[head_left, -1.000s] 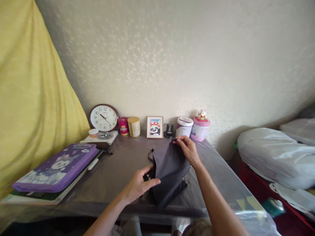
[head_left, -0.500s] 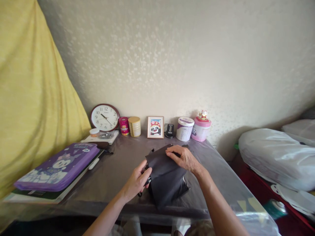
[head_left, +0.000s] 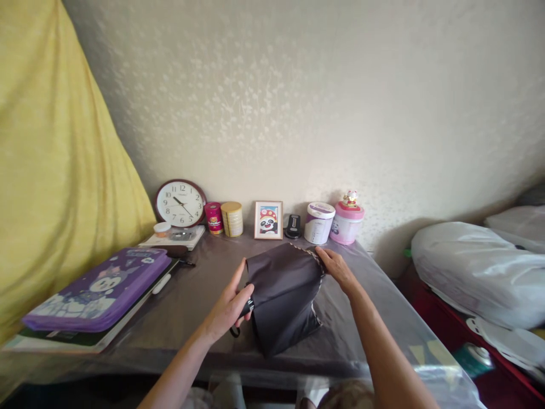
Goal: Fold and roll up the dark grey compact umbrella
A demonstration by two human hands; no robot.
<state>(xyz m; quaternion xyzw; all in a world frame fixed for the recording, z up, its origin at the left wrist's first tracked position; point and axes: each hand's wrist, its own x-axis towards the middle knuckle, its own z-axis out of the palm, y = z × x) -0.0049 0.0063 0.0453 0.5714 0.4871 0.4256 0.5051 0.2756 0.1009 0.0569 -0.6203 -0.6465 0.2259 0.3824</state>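
Over the near middle of the counter (head_left: pixel 191 307): a dark grey folding umbrella (head_left: pixel 285 295), canopy loose and gathered, its patterned hem toward the right; whether it rests on the surface, I cannot tell.
Left hand (head_left: pixel 227 307): fingers clamped around the black handle (head_left: pixel 248 308), thumb along it, a wrist strap (head_left: pixel 234 332) hanging below.
Right hand (head_left: pixel 338 270): fingers touching the far right edge of the canopy, at the hem; whether they pinch the cloth, I cannot tell.
Along the wall: a round clock (head_left: pixel 180 203), a magenta tin (head_left: pixel 213 218), a yellow canister (head_left: pixel 232 220), a framed panda picture (head_left: pixel 268 220), a purple-and-white tub (head_left: pixel 319 223) and a pink tub (head_left: pixel 346 224) topped by a figurine (head_left: pixel 350 199).
Left side: a purple case (head_left: pixel 100 287) lying on flat papers.
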